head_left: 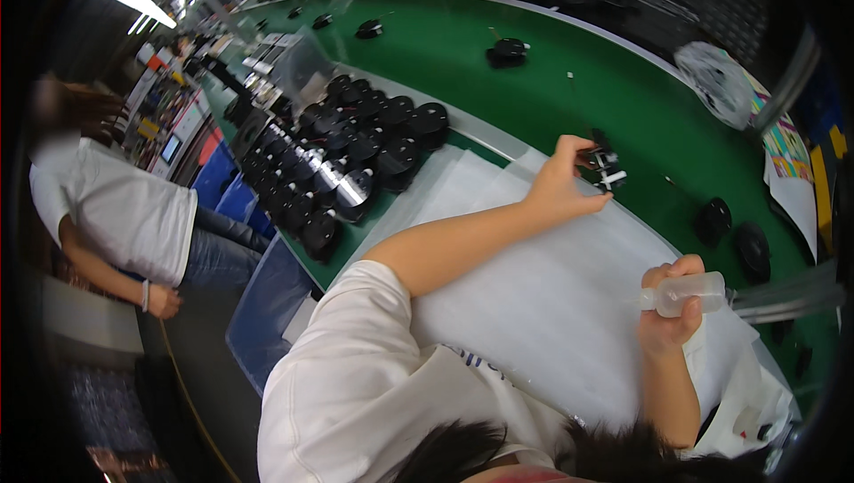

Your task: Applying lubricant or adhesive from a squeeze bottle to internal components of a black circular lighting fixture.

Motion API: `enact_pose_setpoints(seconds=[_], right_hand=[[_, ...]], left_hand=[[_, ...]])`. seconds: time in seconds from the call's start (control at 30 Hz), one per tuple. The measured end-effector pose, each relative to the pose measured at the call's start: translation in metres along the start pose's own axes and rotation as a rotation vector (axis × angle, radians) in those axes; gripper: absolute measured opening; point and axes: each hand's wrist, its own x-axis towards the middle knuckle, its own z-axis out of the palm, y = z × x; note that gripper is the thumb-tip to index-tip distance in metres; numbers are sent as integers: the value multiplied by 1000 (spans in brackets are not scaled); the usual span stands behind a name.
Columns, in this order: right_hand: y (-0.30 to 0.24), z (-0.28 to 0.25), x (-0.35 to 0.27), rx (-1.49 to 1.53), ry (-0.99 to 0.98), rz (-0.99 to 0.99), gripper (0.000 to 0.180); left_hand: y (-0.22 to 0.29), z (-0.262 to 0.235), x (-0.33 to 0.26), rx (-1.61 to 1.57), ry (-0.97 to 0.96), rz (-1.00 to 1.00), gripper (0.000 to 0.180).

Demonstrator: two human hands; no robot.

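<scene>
- Small black-and-white part [607, 165] – centre-right of frame, pinched at the edge where the white sheet [551, 287] meets the green belt [534, 83]. Looks like a little motor/fitting w/ white bits; too small to tell more.
- Left hand [565, 182] – fingers closed on that part, thumb & fingertips clamped round its left side; forearm runs down-left to the white-sleeved shoulder.
- Right hand [669, 309] – lower right of frame, fist wrapped round a clear plastic bottle [685, 292]. Bottle lies roughly level, long axis left-right; which end carries the nozzle I cannot tell.
- Key relation: the part sits up and left of the bottle, well apart from it – the left hand is already on it, the right hand is the far one. The bottle's axis runs across the frame, not toward the part.
- Outward: two black round caps [734, 234] on the belt just right of the part, near the right hand.
- Batch of black round parts [356, 167], some w/ shiny metal faces, packed together centre-left.
- One more black piece [507, 52] alone on the belt, upper centre.
- Crumpled clear bag [716, 83] upper right.
- Another person in a white shirt [124, 216] & jeans at left edge.
</scene>
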Motion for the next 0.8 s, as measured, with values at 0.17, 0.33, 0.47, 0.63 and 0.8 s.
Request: enact_pose_setpoints(seconds=[0.17,0.33,0.47,0.63,0.8], right_hand=[[1,-8,6,43,129,103,42],[-4,-6,5,21,281,60,46],[-19,-2,0,-98,275,-88,50],[-30,-6,-1,-223,130,-462,58],[-67,-8,-13,-524,-47,-590,49]], left_hand=[[-2,1,0,-15,-6,-23,66],[3,1,-7,40,-30,37,65],[5,8,-7,78,41,312,61],[15,-10,-7,203,54,728,66],[42,3,-3,192,-37,958,41]])
